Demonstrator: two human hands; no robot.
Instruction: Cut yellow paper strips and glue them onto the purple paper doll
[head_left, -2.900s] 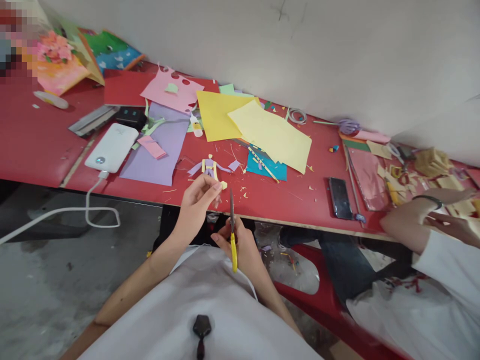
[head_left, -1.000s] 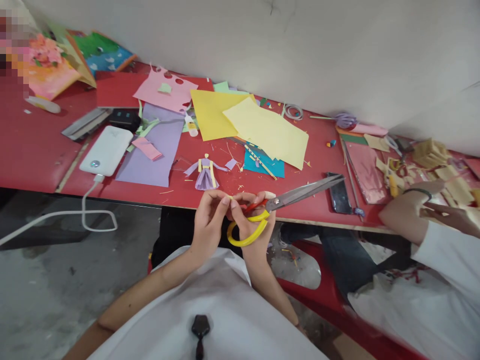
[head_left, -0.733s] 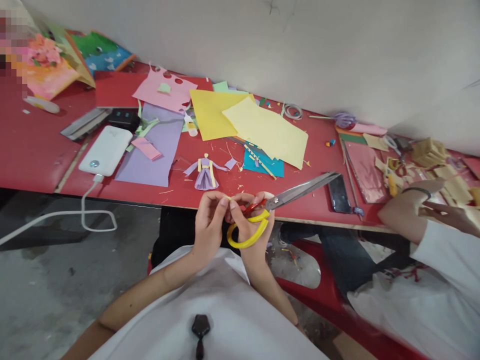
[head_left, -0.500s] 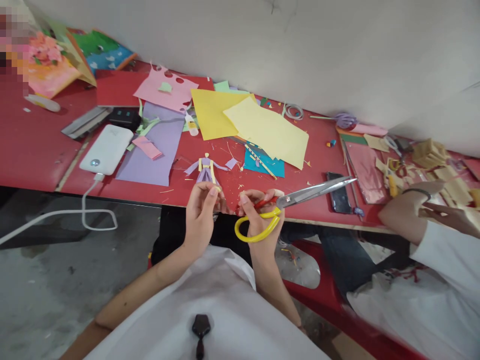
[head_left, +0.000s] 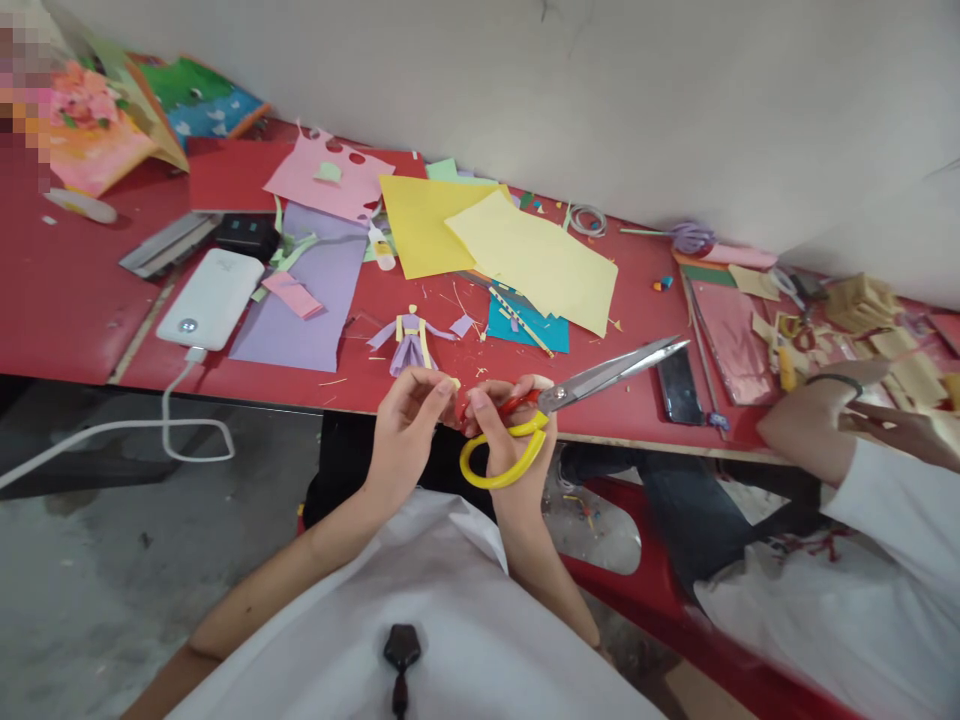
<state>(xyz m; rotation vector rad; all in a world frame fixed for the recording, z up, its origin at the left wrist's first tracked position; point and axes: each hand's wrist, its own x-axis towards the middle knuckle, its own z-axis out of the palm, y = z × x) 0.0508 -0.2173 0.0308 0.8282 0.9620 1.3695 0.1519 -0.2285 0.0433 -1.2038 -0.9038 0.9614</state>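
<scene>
Holding the scissors [head_left: 570, 400] by their yellow handles, the right hand [head_left: 510, 430] is at the near edge of the desk [head_left: 67, 300], blades shut and pointing right toward the phone [head_left: 673, 372]. Left hand [head_left: 405, 425]: grip narrow, thumb and forefinger pinched on a tiny yellow scrap [head_left: 452, 382], touching the right fingertips. Paper doll [head_left: 410, 342] lies on the desk just beyond the hands, near the front edge. Purple sheet [head_left: 307, 300] and power bank [head_left: 210, 298] lie to its left. Another person's hand [head_left: 814, 425] rests at the right edge.
</scene>
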